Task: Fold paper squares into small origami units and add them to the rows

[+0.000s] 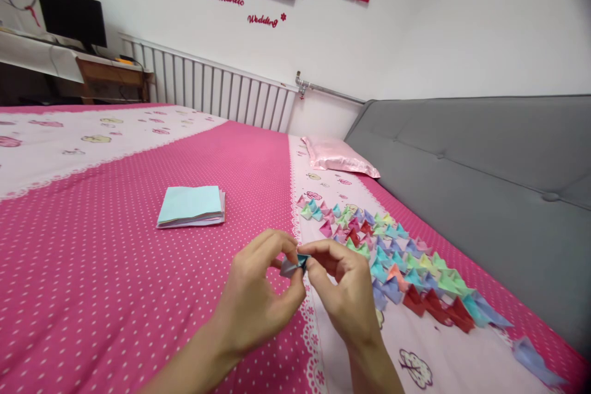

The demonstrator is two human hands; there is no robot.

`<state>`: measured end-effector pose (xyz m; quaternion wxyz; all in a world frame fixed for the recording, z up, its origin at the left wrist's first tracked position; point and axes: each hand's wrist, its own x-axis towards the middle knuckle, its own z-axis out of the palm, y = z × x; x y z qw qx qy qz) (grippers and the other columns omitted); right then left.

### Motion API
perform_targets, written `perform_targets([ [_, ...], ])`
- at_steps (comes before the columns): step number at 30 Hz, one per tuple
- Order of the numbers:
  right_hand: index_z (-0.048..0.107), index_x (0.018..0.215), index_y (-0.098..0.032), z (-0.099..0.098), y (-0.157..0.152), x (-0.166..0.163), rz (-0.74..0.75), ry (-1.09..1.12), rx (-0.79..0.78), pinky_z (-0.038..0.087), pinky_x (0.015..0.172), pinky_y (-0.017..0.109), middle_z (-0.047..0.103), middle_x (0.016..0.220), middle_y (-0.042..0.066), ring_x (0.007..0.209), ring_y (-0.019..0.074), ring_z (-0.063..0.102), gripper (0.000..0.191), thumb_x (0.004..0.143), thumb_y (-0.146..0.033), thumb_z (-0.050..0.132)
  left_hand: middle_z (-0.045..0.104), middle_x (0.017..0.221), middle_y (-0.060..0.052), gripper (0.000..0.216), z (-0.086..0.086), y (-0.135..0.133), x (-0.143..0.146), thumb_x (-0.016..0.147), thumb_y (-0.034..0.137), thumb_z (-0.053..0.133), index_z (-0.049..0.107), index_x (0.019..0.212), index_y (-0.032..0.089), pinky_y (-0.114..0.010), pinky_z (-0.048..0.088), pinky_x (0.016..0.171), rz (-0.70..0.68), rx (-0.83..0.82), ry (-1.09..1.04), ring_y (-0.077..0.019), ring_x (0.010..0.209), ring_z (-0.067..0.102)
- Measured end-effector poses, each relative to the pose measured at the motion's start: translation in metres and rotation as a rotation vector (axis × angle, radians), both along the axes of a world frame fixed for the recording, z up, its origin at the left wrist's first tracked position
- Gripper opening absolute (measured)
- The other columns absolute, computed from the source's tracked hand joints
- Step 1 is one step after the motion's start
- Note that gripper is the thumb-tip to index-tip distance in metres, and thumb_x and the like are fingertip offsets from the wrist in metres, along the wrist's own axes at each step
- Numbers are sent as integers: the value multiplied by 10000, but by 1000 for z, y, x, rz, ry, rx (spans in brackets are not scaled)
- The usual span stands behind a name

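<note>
Between my two hands is a small folded piece of blue-grey paper (290,268), held above the bed. My left hand (258,286) pinches its left side between thumb and fingers. From the other side, my right hand (344,286) grips the right end with thumb and index finger; the fingertips hide part of the folds. To the right of my hands, many folded paper boats (397,261) in blue, green, pink, red and yellow lie in rows on the bedspread. A stack of square paper sheets (191,204), light blue on top, rests to the left beyond my hands.
A pink polka-dot bedspread (115,283) covers the bed. One lilac paper boat (538,360) lies apart at the lower right. A pink pillow (339,156) rests against the grey headboard (484,178). A white radiator (217,83) and a desk with a monitor (74,17) stand behind.
</note>
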<state>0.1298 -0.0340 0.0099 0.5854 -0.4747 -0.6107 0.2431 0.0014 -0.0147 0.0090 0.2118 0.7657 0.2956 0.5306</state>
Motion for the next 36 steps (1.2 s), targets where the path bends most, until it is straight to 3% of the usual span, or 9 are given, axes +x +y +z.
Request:
perform_targets([
  [9,624,841,-151,-2,0,1,-11,162,-116,466,468,225,659,705,33,508,116,568,167,760,-224,497,571,893,-29,155,2,-1,-4,658,34,520,498,718,176,-266,537,660,-22,-123,-82,-132,807,574],
  [15,639,879,-167,-5,3,4,45,242,-92,509,586,267,659,751,32,645,151,616,188,766,-233,504,575,934,-41,161,2,2,-4,661,39,510,501,739,179,-292,544,697,-33,-146,-104,-145,841,585],
  [24,635,911,-182,-4,3,6,112,298,-113,522,629,292,663,798,32,683,160,629,189,766,-253,538,574,961,-42,189,1,2,-5,661,40,499,506,782,186,-303,535,752,-42,-130,-87,-150,886,587],
  [28,631,914,-181,-4,2,6,72,261,-128,520,605,277,660,779,26,650,149,623,194,771,-265,532,572,964,-43,181,2,2,-5,668,39,496,507,773,186,-295,534,744,-39,-124,-81,-148,886,587],
  [33,608,925,-176,-2,0,3,-31,111,-114,467,475,218,596,590,-16,488,109,549,194,782,-228,487,564,961,-43,175,2,3,-5,676,44,494,506,776,187,-293,528,748,-29,-100,-81,-149,900,575],
  [36,592,901,-180,1,-1,1,-50,9,-99,455,470,199,609,641,-14,502,101,548,192,731,-154,507,554,962,-48,171,2,1,-4,675,44,496,509,774,182,-296,523,750,-17,-84,-66,-153,910,565],
])
